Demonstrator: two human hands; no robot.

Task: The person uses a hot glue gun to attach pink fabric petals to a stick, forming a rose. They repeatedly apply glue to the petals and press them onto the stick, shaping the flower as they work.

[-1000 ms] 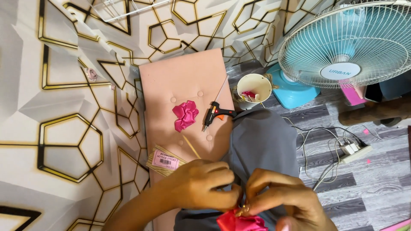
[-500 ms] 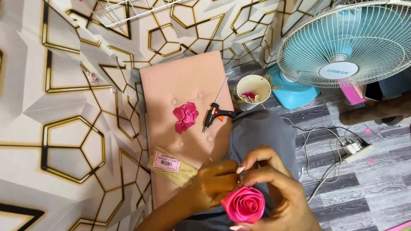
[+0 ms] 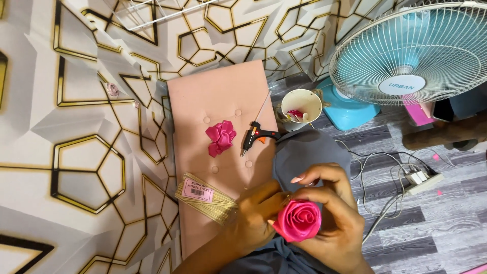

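Cradling a pink ribbon rose [image 3: 299,219] over the lap, the left hand [image 3: 258,215] and right hand [image 3: 329,213] close their grip around its base, bloom facing up for inspection; glue gun [image 3: 255,136] and stick bundle [image 3: 205,198] wait nearby on the pink padded board [image 3: 218,96].

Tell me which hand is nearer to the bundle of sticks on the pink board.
Left. The left hand lies right beside the bundle of sticks, at its near end, while gripping the pink ribbon rose. The right hand is on the rose's far side, farther from the sticks.
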